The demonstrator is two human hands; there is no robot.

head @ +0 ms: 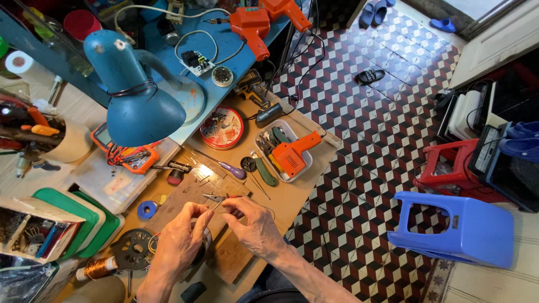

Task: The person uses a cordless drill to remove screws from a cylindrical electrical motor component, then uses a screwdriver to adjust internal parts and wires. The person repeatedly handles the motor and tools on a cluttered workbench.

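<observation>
Cluttered wooden workbench over a checkered tile floor, blue desk lamp leaning in. Left hand and right hand are both pinched shut on small pliers mid-bench — light, stiff, probably slippery; best gripped by the handles.

both forearms bare, no sleeves, rings or watch; dark trousers below.

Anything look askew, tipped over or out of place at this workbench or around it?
Yes: the blue plastic stool lies tipped on its side on the floor right of the bench. On the bench, both hands, left and right, meet over small pliers.
</observation>
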